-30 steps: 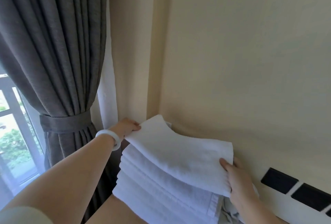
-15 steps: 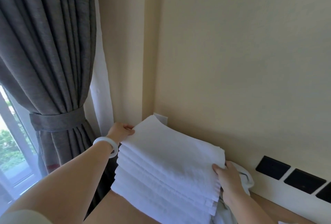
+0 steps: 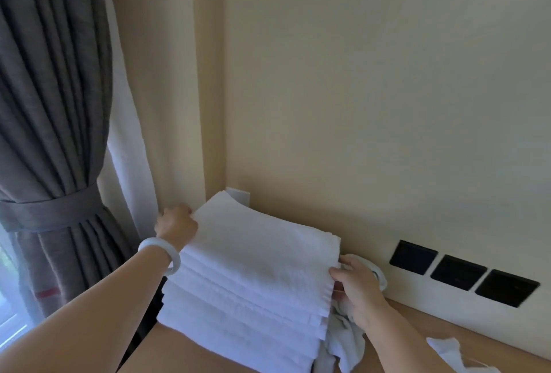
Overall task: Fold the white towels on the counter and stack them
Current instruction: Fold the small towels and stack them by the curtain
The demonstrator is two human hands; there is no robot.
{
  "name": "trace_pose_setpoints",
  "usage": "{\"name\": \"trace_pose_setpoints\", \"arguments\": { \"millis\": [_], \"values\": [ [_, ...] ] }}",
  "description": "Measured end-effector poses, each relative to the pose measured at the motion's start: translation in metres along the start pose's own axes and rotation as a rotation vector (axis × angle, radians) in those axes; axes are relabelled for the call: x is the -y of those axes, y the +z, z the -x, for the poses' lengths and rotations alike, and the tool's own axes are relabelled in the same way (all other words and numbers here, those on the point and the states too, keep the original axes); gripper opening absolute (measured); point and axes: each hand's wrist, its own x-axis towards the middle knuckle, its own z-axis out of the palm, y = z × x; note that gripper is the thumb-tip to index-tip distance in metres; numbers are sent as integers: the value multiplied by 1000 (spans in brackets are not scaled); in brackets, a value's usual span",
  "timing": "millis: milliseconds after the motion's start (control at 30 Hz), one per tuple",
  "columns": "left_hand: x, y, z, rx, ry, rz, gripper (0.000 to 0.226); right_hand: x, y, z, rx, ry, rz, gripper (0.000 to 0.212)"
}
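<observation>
A tall stack of folded white towels stands on the wooden counter in the corner against the cream wall. My left hand, with a white bangle on its wrist, touches the stack's far left corner with curled fingers. At the stack's right edge my right hand has its fingers against the top towels. A crumpled white towel lies under and behind my right hand. Another loose white cloth lies at the lower right.
A grey curtain with a tie-back hangs at the left beside a window. Three black wall sockets sit in a white strip above the counter. A white wall plate is behind the stack.
The top towel, held lifted and bowed a second ago, now lies flat on the stack. Both hands have dropped with it and rest at the stack's edges.
</observation>
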Motion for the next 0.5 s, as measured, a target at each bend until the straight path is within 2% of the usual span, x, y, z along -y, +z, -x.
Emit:
{"name": "trace_pose_setpoints", "arguments": {
  "millis": [133, 267, 367, 433, 500],
  "values": [
    [-62, 18, 43, -39, 222, 54, 43, -2, -56, 0, -48, 64, -10, 23],
    [-133, 52, 133, 94, 513, 241, 37, -33, -143, 5, -147, 118, 16, 30],
    [-173, 91, 215, 250, 687, 341, 32, -69, -217, 11, -233, 183, 49, 26],
    [-188, 132, 266, 383, 698, 391, 30, -94, -270, 13, -285, 250, 144, 26],
    [-195, 186, 310, 556, 597, 406, 34, -118, -321, 16, -316, 307, 299, 28]
  ]
}}
